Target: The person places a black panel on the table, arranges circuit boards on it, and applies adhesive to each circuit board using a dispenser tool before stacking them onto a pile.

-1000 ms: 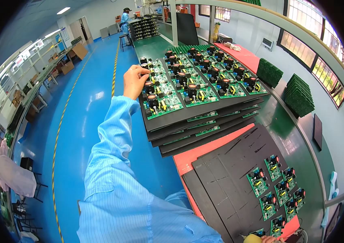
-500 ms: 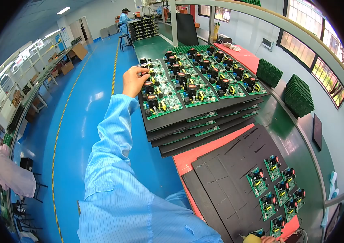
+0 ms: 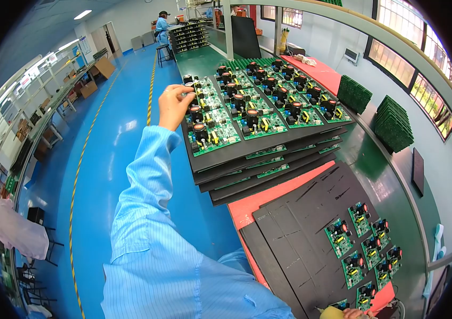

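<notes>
My left hand is reached out to the left column of the top foam sheet. Its thumb and fingers are pinched at the left edge of a green circuit board, among the black capacitors; the exact grip point is partly hidden. Low in the frame, only part of my right hand shows, closed around a yellow tool with a small pointed tip, mostly cut off by the frame edge. Above that hand, several circuit boards lie on a black sheet.
More loaded black sheets are stacked under the top one. Green racks stand along the wall side. A metal frame rail arches over the bench. A co-worker in blue is far off by another stack. Blue floor lies left.
My left hand has shifted very slightly at the same board. The right hand and yellow tool are almost unchanged; the view has drifted a little.
</notes>
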`<act>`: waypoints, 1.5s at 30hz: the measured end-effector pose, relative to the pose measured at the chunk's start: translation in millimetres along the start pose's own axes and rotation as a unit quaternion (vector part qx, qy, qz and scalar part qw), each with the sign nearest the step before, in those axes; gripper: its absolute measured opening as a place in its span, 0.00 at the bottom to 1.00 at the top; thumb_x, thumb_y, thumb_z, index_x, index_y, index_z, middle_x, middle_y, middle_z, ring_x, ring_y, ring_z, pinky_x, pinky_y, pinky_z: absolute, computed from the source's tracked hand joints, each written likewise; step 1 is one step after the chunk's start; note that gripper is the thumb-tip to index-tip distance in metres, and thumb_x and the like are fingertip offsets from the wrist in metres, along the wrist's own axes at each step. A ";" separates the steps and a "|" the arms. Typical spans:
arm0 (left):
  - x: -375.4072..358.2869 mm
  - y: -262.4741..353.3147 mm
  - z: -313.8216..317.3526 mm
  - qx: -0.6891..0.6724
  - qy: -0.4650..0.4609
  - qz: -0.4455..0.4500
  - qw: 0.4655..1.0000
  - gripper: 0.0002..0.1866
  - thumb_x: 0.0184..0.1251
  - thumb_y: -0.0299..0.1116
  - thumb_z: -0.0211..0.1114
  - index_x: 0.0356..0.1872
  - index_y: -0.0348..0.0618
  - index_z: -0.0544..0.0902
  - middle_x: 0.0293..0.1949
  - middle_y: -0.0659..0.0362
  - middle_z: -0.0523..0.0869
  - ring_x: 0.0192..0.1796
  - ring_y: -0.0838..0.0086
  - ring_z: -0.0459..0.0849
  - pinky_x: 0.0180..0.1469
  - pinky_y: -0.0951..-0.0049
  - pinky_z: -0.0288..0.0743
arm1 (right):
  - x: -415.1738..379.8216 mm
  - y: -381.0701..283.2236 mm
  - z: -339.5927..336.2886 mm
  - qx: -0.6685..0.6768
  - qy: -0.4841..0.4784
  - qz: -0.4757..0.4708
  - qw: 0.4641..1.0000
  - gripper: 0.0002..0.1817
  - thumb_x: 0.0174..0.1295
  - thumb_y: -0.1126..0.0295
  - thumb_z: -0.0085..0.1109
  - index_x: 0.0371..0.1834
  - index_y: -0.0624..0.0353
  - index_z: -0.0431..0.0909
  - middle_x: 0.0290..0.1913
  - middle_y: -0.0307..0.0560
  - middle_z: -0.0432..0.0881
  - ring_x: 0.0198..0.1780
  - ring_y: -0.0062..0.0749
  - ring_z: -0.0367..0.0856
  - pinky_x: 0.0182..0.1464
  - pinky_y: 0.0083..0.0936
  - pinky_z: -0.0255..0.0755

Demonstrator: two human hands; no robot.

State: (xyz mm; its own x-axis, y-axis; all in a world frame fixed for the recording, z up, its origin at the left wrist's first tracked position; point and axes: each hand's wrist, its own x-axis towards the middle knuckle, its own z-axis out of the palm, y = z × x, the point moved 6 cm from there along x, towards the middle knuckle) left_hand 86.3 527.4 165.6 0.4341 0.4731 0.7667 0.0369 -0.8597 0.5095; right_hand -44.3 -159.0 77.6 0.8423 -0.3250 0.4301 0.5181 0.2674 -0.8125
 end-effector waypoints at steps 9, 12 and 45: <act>-88.3 96.0 -33.0 -0.104 -0.134 0.058 0.984 0.14 0.53 0.33 0.78 0.43 0.50 0.91 0.46 0.64 0.85 0.49 0.76 0.79 0.38 0.75 0.71 | -2.0 11.6 -17.9 0.041 -0.009 -0.015 0.999 0.21 0.70 0.54 0.59 0.56 0.56 0.67 0.40 0.45 0.73 0.39 0.35 0.73 0.47 0.34 0.72; -90.4 87.8 -31.3 -0.139 -0.141 0.023 0.980 0.12 0.58 0.26 0.74 0.45 0.45 0.91 0.49 0.62 0.86 0.46 0.78 0.81 0.41 0.78 0.73 | -2.7 10.4 -16.1 0.060 -0.014 -0.022 0.998 0.22 0.70 0.55 0.60 0.58 0.54 0.67 0.41 0.45 0.74 0.40 0.35 0.74 0.47 0.33 0.72; -264.0 217.9 85.1 -0.200 -0.397 0.065 0.894 0.21 0.60 0.24 0.72 0.55 0.31 0.81 0.50 0.48 0.82 0.50 0.58 0.83 0.49 0.65 0.78 | -3.2 -11.4 -32.0 -0.005 0.048 -0.059 0.997 0.36 0.64 0.51 0.66 0.64 0.58 0.58 0.32 0.45 0.73 0.32 0.30 0.72 0.38 0.31 0.69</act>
State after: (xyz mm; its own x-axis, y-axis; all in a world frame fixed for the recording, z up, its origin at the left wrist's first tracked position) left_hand 56.3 198.8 41.0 0.9186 -0.0478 0.3923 -0.3159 -0.6853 0.6562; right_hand -57.7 -190.0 72.9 0.7567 -0.4389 0.4845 0.6116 0.2134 -0.7619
